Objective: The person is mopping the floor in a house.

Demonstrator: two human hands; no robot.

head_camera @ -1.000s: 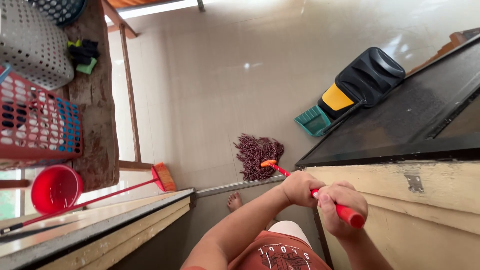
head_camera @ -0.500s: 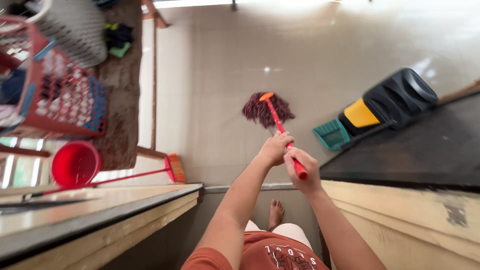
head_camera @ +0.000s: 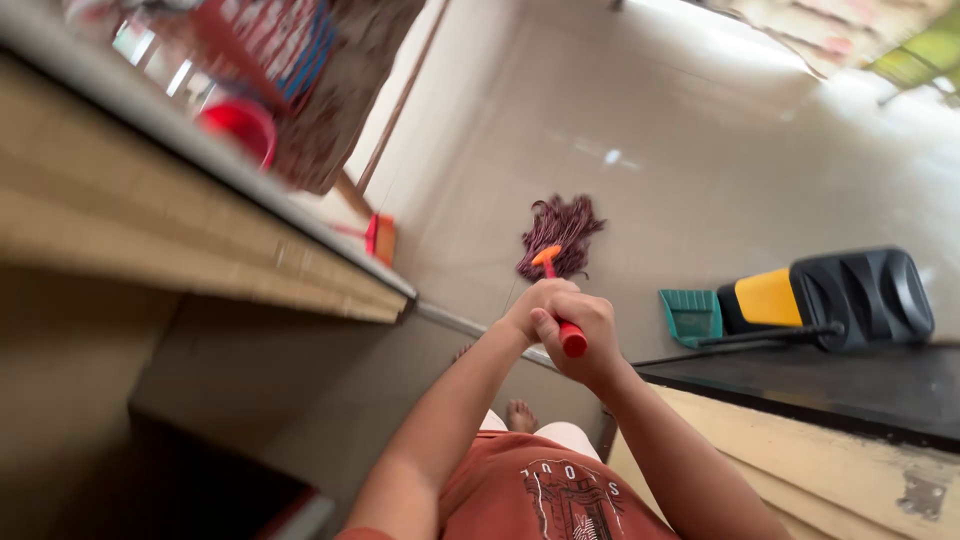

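From the head camera, your left hand (head_camera: 535, 305) and right hand (head_camera: 585, 335) are both clenched around the red mop handle (head_camera: 571, 338), the left one further down the shaft, the right one near its top end. The maroon mop head (head_camera: 562, 232) lies on the pale tiled floor (head_camera: 700, 150) just beyond your hands. To its right sits a green dustpan (head_camera: 692, 316) against a black-and-yellow bin (head_camera: 840, 295).
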